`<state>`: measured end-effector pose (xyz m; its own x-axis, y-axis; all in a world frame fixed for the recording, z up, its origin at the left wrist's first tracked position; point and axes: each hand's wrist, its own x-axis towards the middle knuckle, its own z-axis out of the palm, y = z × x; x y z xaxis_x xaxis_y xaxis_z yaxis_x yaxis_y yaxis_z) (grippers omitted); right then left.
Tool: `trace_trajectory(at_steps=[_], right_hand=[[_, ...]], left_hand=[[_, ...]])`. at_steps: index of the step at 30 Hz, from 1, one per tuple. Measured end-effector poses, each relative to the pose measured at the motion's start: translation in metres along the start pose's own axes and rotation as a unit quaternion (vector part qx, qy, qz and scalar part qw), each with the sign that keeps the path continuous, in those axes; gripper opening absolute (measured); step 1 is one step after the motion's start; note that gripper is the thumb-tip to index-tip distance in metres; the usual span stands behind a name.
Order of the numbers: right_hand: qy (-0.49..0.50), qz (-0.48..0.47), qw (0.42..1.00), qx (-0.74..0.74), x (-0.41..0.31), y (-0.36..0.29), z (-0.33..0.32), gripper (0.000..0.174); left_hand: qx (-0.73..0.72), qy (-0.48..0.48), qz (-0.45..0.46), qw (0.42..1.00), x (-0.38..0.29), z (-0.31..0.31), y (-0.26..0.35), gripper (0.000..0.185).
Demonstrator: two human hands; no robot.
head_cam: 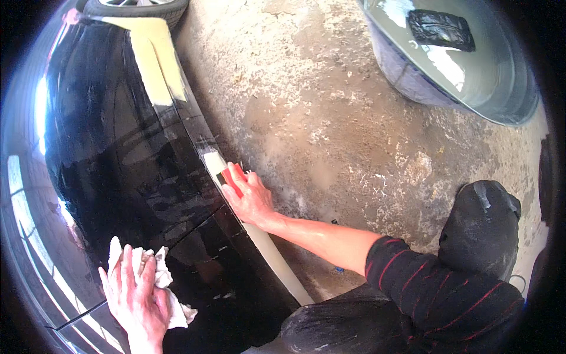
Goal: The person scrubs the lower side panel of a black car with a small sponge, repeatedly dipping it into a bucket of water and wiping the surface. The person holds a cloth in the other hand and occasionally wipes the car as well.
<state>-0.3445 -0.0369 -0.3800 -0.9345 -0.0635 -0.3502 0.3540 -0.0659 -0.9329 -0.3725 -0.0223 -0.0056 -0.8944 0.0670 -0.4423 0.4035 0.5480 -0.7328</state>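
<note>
My right hand [250, 194] grips a red block [233, 177], perhaps a sanding block, pressed to the lower sill of a black car. Pale filler or primer [213, 163] shows on the sill beside the block, and a light strip [274, 256] runs on below my wrist. Under my left hand [135, 287] is a crumpled white cloth [177, 309], held against the glossy black door panel [199, 265]. Farther along the body, a cream filled patch [152, 57] reaches to the wheel arch. The face of the block against the sill is hidden.
A large basin of cloudy water [491, 66] stands at the upper right, with a dark, wet item [441, 30] in it. The car's tyre [132, 12] is at the top left. Rough, stained concrete floor [318, 132] lies beside the car. My knees are close to the sill.
</note>
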Motion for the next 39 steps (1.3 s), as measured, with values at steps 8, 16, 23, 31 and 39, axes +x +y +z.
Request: trace_trajectory(at_steps=[8, 16, 23, 31, 39], right_hand=[[0.009, -0.045, 0.999, 0.011, -0.082, 0.029, 0.002, 0.076], [0.053, -0.114, 0.992, 0.007, -0.074, 0.023, 0.0, 0.078], [0.056, -0.076, 0.995, 0.038, -0.037, 0.013, 0.007, 0.075], [0.011, -0.079, 0.995, 0.057, -0.111, 0.035, -0.002, 0.079], [0.058, -0.09, 0.994, 0.001, -0.065, 0.026, 0.003, 0.075]], left_hand=[[-0.082, -0.056, 0.121, 0.988, 0.001, 0.021, 0.029, 0.045], [-0.114, -0.064, 0.159, 0.979, -0.005, 0.032, 0.04, 0.023], [-0.112, -0.083, 0.197, 0.97, 0.01, 0.022, 0.033, 0.027], [-0.129, -0.069, 0.175, 0.974, 0.01, 0.023, 0.034, 0.025], [-0.139, -0.081, 0.152, 0.975, 0.002, 0.029, 0.042, 0.027]])
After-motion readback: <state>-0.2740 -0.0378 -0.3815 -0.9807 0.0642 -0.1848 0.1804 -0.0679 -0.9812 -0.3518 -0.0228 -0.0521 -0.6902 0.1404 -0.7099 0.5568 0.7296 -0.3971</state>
